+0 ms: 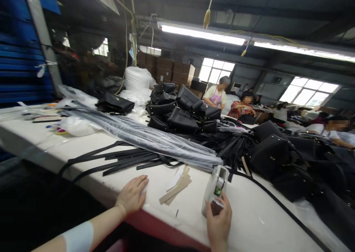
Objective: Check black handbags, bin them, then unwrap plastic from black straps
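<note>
A pale tape dispenser [211, 187] stands on the white table, with a green-cored roll inside. My right hand [219, 222] is at its near end, thumb and fingers closed on a short piece of clear, shiny tape [217, 204]. On the table's front edge lies my left hand [132, 194], palm down with fingers stretched out, holding nothing. Between the hands are several tan and white strips [177, 187], loosely overlapped. Just beyond my left hand, black straps [130, 158] lie in a loose bunch.
Plastic-wrapped straps [155, 135] stretch across the table [249, 211]. Black handbags [183, 111] are piled behind them, with more black bags [277, 155] at the right. A long black strap [277, 200] curves along the right side. Co-workers [217, 94] sit or stand farther back.
</note>
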`<state>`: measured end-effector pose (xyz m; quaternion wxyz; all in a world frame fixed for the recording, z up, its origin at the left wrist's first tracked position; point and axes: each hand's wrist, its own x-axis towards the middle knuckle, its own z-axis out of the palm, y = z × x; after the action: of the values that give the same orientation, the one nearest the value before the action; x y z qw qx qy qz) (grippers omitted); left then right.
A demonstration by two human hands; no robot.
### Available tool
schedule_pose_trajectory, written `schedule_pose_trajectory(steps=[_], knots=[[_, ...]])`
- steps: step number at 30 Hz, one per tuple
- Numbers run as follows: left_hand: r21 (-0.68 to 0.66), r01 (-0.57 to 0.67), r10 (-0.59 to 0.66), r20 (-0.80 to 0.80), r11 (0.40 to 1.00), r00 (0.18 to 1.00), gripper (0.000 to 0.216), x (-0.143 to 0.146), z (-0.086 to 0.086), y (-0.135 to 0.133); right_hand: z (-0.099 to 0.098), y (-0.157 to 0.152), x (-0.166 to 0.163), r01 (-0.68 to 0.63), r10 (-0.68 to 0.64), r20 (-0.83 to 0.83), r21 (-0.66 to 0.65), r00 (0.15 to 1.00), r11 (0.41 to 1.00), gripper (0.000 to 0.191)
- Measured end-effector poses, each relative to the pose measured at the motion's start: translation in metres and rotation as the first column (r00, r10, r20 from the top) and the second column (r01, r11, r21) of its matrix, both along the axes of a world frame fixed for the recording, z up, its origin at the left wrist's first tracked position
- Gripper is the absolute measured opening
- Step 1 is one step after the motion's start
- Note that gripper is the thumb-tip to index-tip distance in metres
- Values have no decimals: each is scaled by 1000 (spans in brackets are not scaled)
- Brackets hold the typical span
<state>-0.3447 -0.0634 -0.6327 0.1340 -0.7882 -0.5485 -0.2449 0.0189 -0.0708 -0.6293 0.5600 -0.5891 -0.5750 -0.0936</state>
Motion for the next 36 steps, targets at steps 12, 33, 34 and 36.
schedule_pose_trajectory(steps=[12,33,34,36], knots=[[-180,-83,79,-28,980,996,32,21,35,2,-2,-8,5,-25,23,-37,-33,999,999,47],[-211,67,-81,-59,975,995,30,38,132,156,31,-23,-19,175,-176,-30,-45,984,984,46],[-218,93,-101,-27,972,995,32,38,141,144,34,-28,-29,180,-185,-108,-47,977,982,48],[-243,189,-175,79,951,981,34,41,150,106,40,-36,-55,60,-94,-332,-112,939,992,45]])
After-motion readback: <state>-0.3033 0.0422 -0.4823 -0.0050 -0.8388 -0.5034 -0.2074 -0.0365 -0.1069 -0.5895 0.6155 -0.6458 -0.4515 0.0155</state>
